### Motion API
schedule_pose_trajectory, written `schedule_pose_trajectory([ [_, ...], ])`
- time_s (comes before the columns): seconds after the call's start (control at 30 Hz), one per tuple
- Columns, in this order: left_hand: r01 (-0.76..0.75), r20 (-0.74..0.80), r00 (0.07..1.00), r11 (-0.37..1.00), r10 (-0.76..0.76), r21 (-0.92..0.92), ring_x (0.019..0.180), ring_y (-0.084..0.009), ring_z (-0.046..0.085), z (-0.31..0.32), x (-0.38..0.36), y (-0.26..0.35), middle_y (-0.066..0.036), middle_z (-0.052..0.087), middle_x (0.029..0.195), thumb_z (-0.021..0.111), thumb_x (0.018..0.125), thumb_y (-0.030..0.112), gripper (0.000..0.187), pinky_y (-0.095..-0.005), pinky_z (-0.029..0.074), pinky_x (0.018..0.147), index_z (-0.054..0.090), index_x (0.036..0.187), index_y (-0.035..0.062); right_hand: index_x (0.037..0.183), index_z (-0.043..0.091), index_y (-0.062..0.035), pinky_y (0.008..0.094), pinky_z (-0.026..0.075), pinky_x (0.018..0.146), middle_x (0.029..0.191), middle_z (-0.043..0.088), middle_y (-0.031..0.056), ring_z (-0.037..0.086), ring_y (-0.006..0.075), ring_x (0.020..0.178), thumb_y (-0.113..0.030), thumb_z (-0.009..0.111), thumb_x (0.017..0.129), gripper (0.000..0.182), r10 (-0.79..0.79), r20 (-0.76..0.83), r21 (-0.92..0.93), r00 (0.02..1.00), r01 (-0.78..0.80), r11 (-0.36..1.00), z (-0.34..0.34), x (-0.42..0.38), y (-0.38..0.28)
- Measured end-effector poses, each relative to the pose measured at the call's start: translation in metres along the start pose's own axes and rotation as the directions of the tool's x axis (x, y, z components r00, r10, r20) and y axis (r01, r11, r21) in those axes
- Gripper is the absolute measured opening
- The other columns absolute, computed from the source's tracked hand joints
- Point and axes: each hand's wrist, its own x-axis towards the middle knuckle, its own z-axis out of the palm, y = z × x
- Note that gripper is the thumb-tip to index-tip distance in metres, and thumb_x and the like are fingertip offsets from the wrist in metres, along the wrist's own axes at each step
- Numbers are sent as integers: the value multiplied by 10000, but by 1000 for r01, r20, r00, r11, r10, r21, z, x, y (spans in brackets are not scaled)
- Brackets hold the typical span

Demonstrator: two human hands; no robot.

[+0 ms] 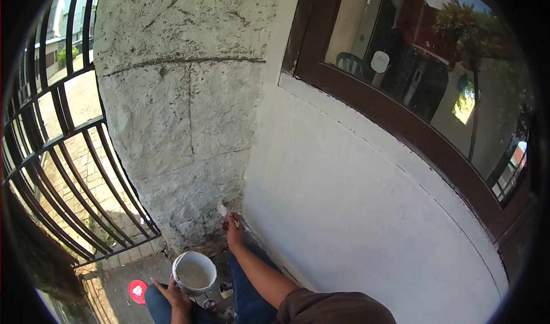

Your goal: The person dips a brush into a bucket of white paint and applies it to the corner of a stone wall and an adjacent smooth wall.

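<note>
My right hand [233, 228] is closed around a paintbrush [222, 208] with a pale, whitish head, held out at the low part of the rough wall [172, 112] near the corner. The brush head overlaps the wall's stained lower strip in this view. My left hand [170, 297] lies over my bent left knee with its fingers apart, the nearest digit right at the side of a white bucket [182, 289]. The bucket stands upright between my legs, its wire handle down against the side and a pale greyish-white liquid inside.
A red lid [137, 291] with white smears lies on the ground left of the bucket. A dark metal gate [69, 123] borders the left side. The smooth white wall [344, 204] runs close along my right, below a brown-framed window [389, 123].
</note>
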Motion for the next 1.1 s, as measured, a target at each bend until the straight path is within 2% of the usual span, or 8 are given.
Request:
schedule_pose_trajectory([
  [0.13, -45, 147, 988, 999, 47, -16, 1433, -391, 448, 9, 13, -3, -165, 553, 1525, 262, 821, 985, 1195, -684, 182, 1204, 530, 1505, 43, 1025, 632, -99, 287, 510, 601, 763, 627, 11, 626, 124, 634, -396, 632, 1055, 299, 21, 11, -66, 1000, -20, 998, -3, -1, 9],
  [0.2, -171, -344, 928, 984, 144, -50, 1345, -328, 533, 97, -50, 16, -91, 582, 1472, 372, 994, 790, 836, -543, 410, 1145, 477, 1539, 165, 1038, 634, -98, 287, 509, 596, 766, 630, 12, 628, 121, 632, -394, 629, 1057, 297, 13, 20, -132, 1000, -10, 991, -3, -5, 6],
  [0.3, -266, -234, 939, 963, 251, -31, 1312, -301, 539, 68, -39, 8, -93, 536, 1490, 444, 1089, 562, 642, -522, 425, 1144, 324, 1606, 200, 1069, 642, -97, 284, 504, 588, 770, 634, 14, 632, 115, 627, -390, 623, 1061, 294, 18, 21, -231, 1000, -13, 973, -3, -6, 10],
  [0.63, -280, -195, 935, 954, 295, 102, 1340, -300, 494, -15, 11, -11, -124, 406, 1579, 676, 975, 84, 917, -499, 473, 1087, 117, 1683, 250, 1157, 674, -95, 274, 479, 554, 782, 638, 12, 614, 100, 610, -355, 627, 1058, 283, -2, 19, -283, 1000, 7, 959, -8, -5, 35],
  [0.77, -370, -169, 922, 922, 350, -112, 1325, -309, 502, 20, -13, -7, -123, 387, 1595, 705, 954, 120, 964, -495, 466, 1084, 89, 1689, 221, 1136, 678, -86, 279, 470, 543, 770, 633, 11, 603, 97, 603, -355, 636, 1053, 284, -80, -19, -353, 997, 68, 933, -11, -6, 41],
  [0.97, -426, 113, 898, 779, 424, 461, 1328, -324, 505, -32, 14, -22, -114, 407, 1593, 688, 981, 496, 863, -536, 436, 1097, 257, 1656, 175, 1098, 699, -77, 287, 470, 542, 743, 621, 18, 590, 98, 593, -341, 644, 1046, 275, -108, -26, -591, 994, 72, 803, -14, 7, 57],
  [1.03, 21, -186, 982, 997, -34, -72, 1311, -340, 524, 9, -12, 1, -139, 468, 1545, 532, 939, 772, 950, -554, 428, 1107, 361, 1608, 119, 1152, 710, -80, 353, 509, 633, 735, 679, 54, 676, 169, 652, -462, 623, 1032, 410, -23, -40, -616, 999, -7, 788, -12, -3, 49],
  [1.1, 53, -125, 991, 998, -57, -35, 1297, -344, 532, -7, 3, -2, -134, 503, 1514, 441, 909, 850, 1007, -557, 434, 1100, 383, 1593, 113, 1129, 714, -76, 314, 493, 604, 740, 651, 31, 637, 128, 634, -399, 633, 1039, 345, -4, -53, -580, 999, -27, 814, -7, -8, 52],
])
